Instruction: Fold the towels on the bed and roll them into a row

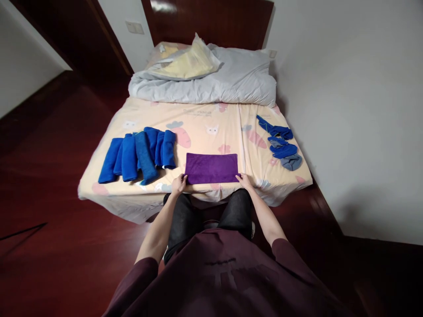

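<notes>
A purple towel lies flat as a neat rectangle near the front edge of the bed. My left hand pinches its near left corner between thumb and fingers. At the near right corner, my right hand grips the fabric in the same way. Left of the towel, several blue rolled or folded towels lie side by side in a row, closest to my left hand. Crumpled blue and grey cloths sit on the right side of the bed, beyond my right hand.
The bed's patterned sheet shows carrots and rabbits. A grey quilt is bunched at the far end, with a clear bag of yellow fabric on top. A dark wooden headboard stands behind; a white wall rises on the right.
</notes>
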